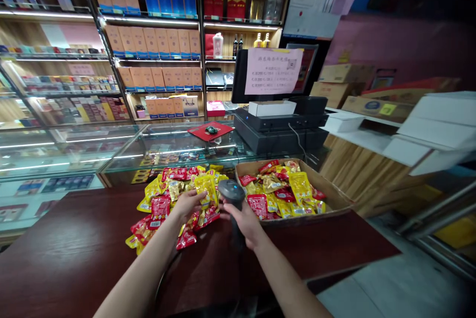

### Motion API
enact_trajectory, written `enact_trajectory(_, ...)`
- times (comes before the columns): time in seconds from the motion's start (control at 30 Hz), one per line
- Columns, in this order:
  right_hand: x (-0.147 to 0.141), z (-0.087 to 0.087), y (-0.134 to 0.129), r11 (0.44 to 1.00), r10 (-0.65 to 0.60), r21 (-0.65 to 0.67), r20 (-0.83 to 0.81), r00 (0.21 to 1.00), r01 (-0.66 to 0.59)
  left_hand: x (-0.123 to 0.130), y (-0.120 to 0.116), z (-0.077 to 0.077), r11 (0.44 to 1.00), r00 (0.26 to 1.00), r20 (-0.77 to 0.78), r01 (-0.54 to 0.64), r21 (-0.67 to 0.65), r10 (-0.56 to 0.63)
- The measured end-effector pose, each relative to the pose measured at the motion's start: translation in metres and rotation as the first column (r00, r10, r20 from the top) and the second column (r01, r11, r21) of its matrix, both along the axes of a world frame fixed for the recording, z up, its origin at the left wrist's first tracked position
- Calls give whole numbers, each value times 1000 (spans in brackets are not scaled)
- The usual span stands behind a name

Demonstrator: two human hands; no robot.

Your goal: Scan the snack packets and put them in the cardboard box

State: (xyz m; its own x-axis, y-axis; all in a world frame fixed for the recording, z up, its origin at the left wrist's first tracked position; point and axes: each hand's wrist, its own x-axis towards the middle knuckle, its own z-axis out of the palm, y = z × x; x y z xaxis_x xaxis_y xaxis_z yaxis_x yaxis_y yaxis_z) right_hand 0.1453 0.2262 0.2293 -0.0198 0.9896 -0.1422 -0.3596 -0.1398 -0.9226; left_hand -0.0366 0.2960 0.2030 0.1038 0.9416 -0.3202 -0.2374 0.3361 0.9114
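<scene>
My left hand (189, 205) pinches the edge of a yellow snack packet (206, 188) above a loose pile of red and yellow packets (160, 207) on the dark wooden counter. Close to its right, my right hand (241, 219) is wrapped round the handle of a dark barcode scanner (231, 190), whose head faces up with a small blue light. The scanner's lower part is dim behind the hand. Right of the scanner, a low cardboard box (336, 198) holds many more red, yellow and gold packets.
Behind the packets is a glass display case (126, 149) with a red mat (210, 131) on top. A monitor (241, 78) bearing a paper sign stands beyond the box. Shelves of boxed goods line the back; white boxes (439, 120) are at right.
</scene>
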Motion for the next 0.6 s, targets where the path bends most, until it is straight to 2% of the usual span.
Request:
enact_trajectory(0.13,-7,-3,-26,990,130,-72,154,979,-120,-3,22,4,1000,999,-37,-27,-12,27)
enact_trajectory(0.23,-14,-5,-39,981,184,-112,244,952,-161,-4,30,7,1000,999,-32,-22,-15,22)
enact_trajectory(0.6,-15,-3,-43,980,197,-83,379,904,-179,2,33,8,998,998,-27,47,-45,-48)
